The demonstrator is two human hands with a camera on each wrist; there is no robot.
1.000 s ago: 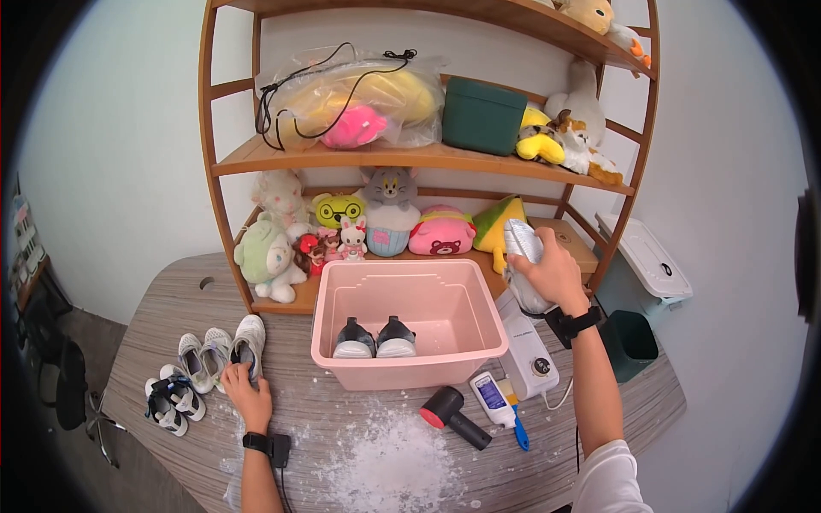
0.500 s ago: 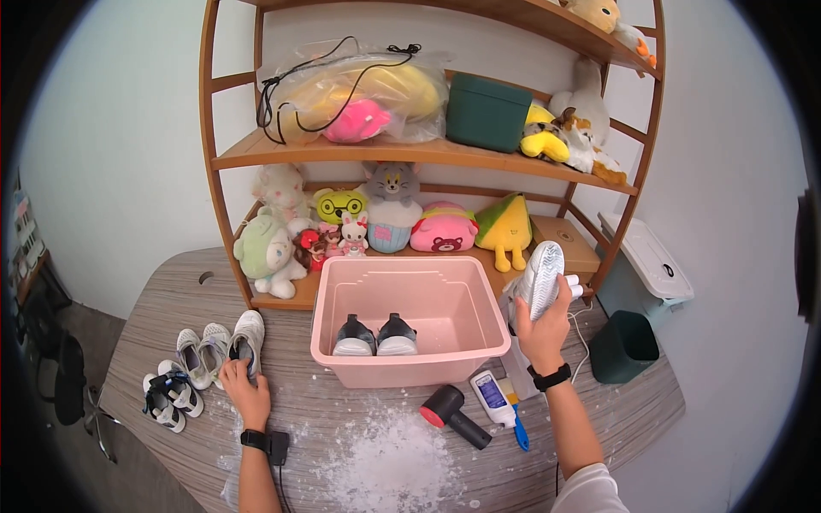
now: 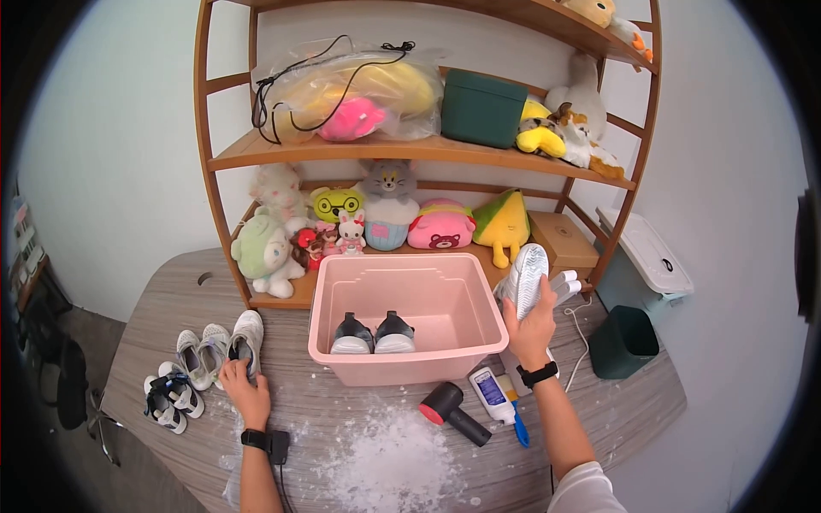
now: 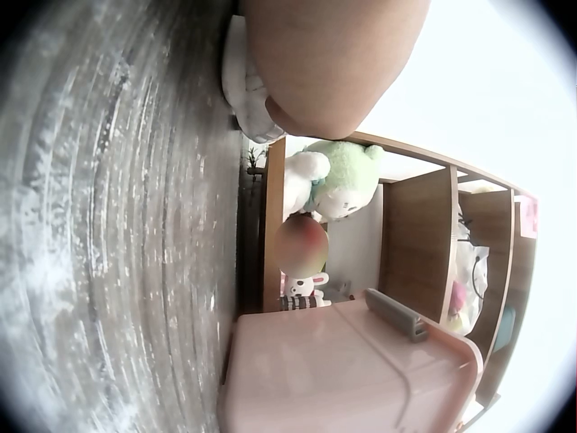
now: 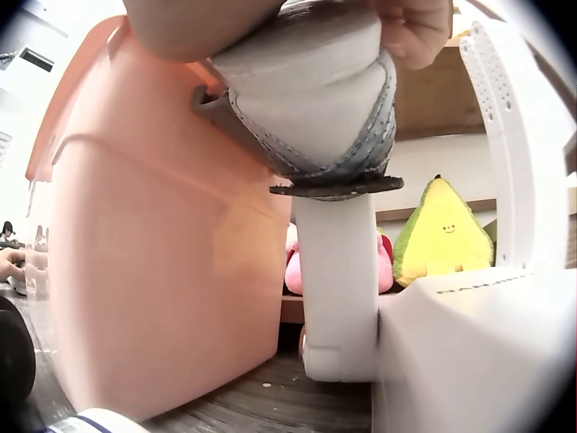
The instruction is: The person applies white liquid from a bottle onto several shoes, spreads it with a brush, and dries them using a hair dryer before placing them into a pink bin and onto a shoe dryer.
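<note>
Right of the tub, the right hand gripped a shoe round its sides, opening down over a white post, probably to line the two up. Left of the tub, the left hand touched another shoe; whether it pinched could not be told. Inside the tub, a dark-heeled pair sat together, presumably to stay matched

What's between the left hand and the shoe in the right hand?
The pink tub, with two dark-heeled shoes inside; the head view shows it.
</note>
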